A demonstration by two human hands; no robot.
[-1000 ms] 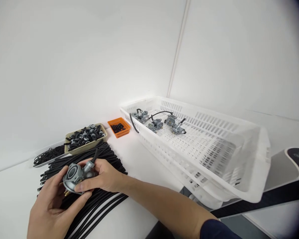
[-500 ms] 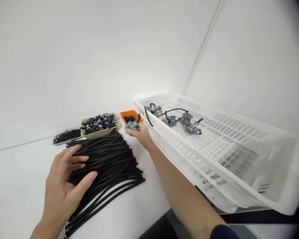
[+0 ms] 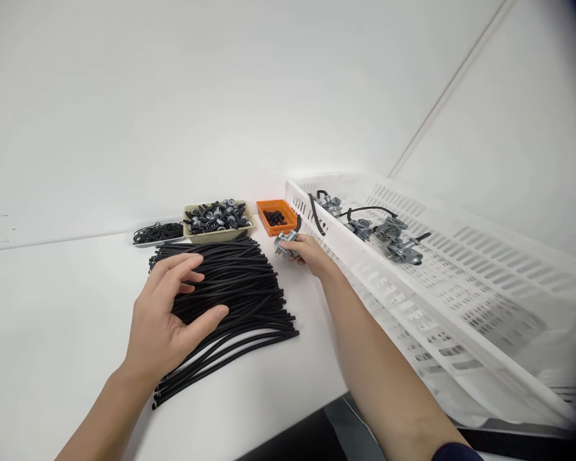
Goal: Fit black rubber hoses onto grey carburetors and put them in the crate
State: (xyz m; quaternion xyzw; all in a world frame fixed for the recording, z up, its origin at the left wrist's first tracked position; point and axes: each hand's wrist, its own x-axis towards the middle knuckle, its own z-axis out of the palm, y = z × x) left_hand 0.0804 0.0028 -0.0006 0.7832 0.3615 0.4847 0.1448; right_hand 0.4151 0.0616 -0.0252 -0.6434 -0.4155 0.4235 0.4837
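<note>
My left hand (image 3: 166,314) is open above the left part of a wide pile of black rubber tubes (image 3: 240,282), thumb and fingers apart with nothing between them. Farther right, my right hand (image 3: 307,251) is closed on a small grey metal carburetor (image 3: 287,243) with a short black hose standing up from it. That hand is just in front of the orange basket (image 3: 264,224), which holds small black pieces. Several similar metal parts with black hoses, one of them a carburetor (image 3: 406,251), lie in the large white crate (image 3: 413,298) on the right.
Behind the tubes stands a beige tray (image 3: 206,238) of black and silver fittings. A clear tray (image 3: 146,244) with thin black rings is at its left. One black hose (image 3: 315,214) hangs over the crate's near side. A white wall rises behind.
The camera view has turned, so the trays, tubes and crate appear farther right or shifted. My right hand keeps its hold on the carburetor, and my left hand stays open over the tubes.
</note>
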